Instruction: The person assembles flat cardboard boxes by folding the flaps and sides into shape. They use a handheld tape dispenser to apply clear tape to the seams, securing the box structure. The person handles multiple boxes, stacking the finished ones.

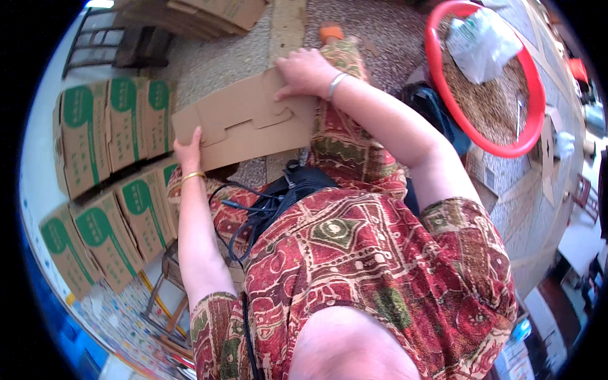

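A plain brown cardboard box (209, 117) is held up over my lap, its face with cut, interlocking flaps turned towards me. My left hand (189, 154) grips its left end, thumb on the near face and the other fingers mostly hidden behind. At the upper right corner, my right hand (304, 73) is closed on the box's edge, thumb against the flap side. The far side of the box is out of sight.
Brown cartons with green print (82, 136) stand in two rows at the left. Flattened cardboard (215, 12) lies at the far edge. To the right, a red tub (538, 107) contains brown grain-like material and a white plastic bag (484, 44). Black cables (237, 206) cross my lap.
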Available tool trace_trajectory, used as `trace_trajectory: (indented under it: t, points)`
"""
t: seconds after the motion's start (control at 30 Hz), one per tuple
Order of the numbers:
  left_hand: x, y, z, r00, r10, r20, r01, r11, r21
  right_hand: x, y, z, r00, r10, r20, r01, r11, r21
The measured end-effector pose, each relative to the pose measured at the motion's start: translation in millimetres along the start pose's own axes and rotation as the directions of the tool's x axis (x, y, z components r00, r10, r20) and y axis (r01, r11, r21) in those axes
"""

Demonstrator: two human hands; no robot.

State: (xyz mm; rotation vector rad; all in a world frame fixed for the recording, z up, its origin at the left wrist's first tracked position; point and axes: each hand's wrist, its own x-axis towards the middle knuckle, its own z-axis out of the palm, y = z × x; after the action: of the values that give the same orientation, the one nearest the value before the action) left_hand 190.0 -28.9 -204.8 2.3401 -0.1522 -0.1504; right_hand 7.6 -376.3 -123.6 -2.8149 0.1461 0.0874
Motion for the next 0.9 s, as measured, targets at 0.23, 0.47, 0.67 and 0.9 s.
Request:
trace_trajectory:
  t: [0.23, 0.47, 0.67, 0.9]
  points:
    - [-1, 28, -21, 1.0, -0.012, 0.0, 0.012, 1.0, -0.004, -15, 14, -9, 0.883, -0.069, -0.464, 0.306, 0.835, 0.458]
    - [-1, 7, -43, 1.0, 0.013, 0.017, -0.013, 1.0, -0.023, -130, 128, 5, 0.708, 0.647, -0.283, 0.228, 0.17, 0.959]
    - [-15, 24, -51, 0.999, -0.035, -0.007, 0.035, 0.999, -0.027, -223, 152, 195, 0.714, 0.643, 0.277, -0.514, 0.213, 0.831]
    - [-15, 14, -56, 0.999, -0.048, 0.022, 0.049, 0.998, -0.048, -260, 108, 283, 0.633, 0.673, 0.383, -0.773, 0.524, 0.358]
